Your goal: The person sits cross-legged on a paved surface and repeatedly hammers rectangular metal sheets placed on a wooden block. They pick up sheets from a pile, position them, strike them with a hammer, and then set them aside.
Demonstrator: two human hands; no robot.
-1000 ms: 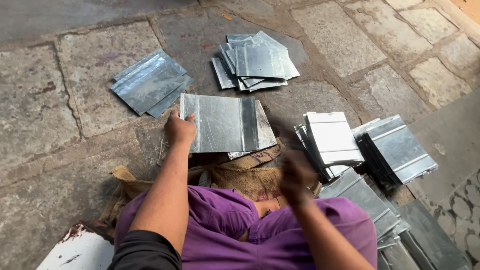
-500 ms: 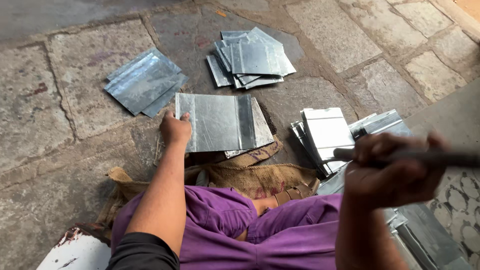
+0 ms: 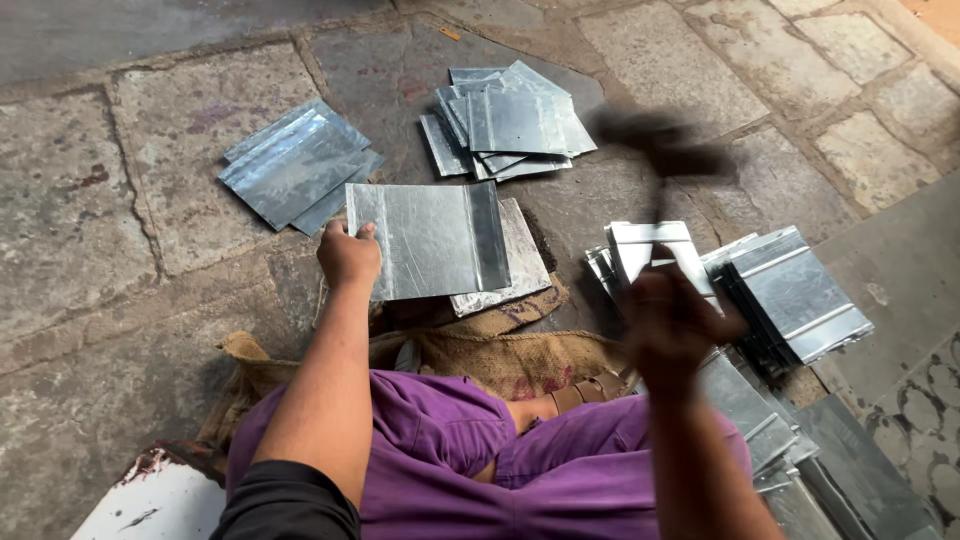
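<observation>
Galvanised flat metal sheet (image 3: 430,240) lies mid-frame, pinned by your left hand (image 3: 348,256) at its left edge; your right hand (image 3: 672,318) grips the blurred hammer (image 3: 660,150). Strike the folded right edge squarely.

Stone floor (image 3: 130,230) — metal sheets (image 3: 295,165), burlap (image 3: 500,355).
</observation>
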